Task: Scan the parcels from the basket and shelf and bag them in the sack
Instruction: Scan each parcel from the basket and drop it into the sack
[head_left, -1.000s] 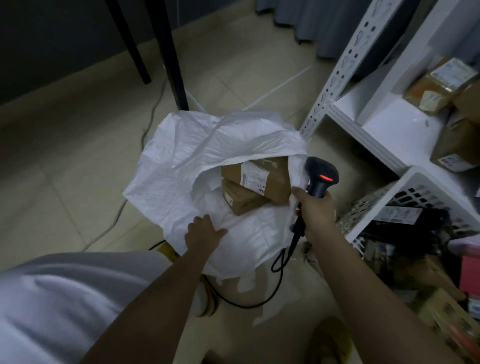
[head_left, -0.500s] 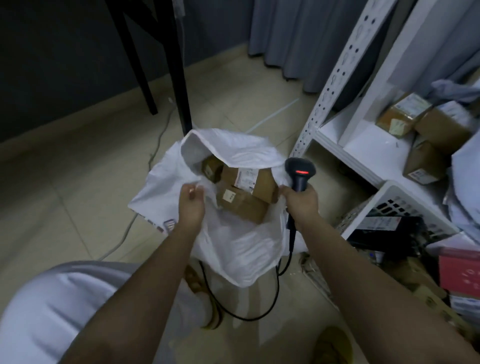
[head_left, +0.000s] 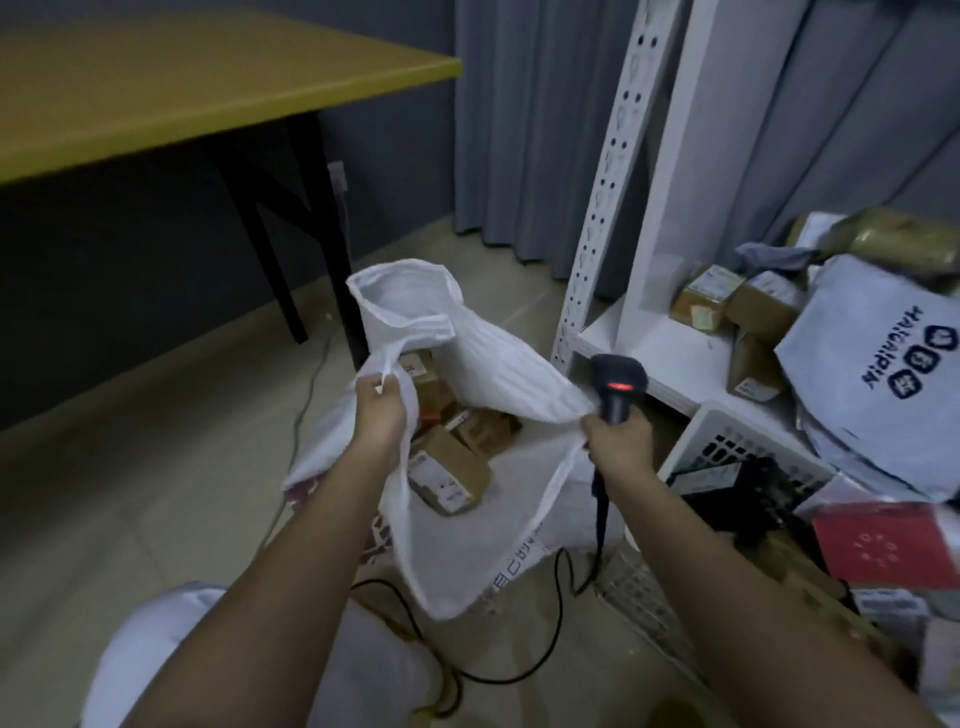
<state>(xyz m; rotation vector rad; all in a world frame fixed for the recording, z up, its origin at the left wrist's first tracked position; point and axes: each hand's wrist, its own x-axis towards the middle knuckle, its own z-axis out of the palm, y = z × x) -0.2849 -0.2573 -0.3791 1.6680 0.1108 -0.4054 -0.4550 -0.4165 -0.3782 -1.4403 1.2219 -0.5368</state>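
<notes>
Where curtains (head_left: 524, 130) hang, tiled floor (head_left: 130, 493).

The tiled floor (head_left: 130, 519) bears the white sack (head_left: 498, 374); the shelf (head_left: 654, 353) carries cardboard parcels (head_left: 706, 296)

White sack (head_left: 498, 364) — brown parcels (head_left: 449, 470) (yellow tabletop (head_left: 208, 78))

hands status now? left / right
Left hand: closed, gripping the white sack's rim.
Right hand: closed on the barcode scanner handle, also pinching the sack's opposite edge.
</notes>
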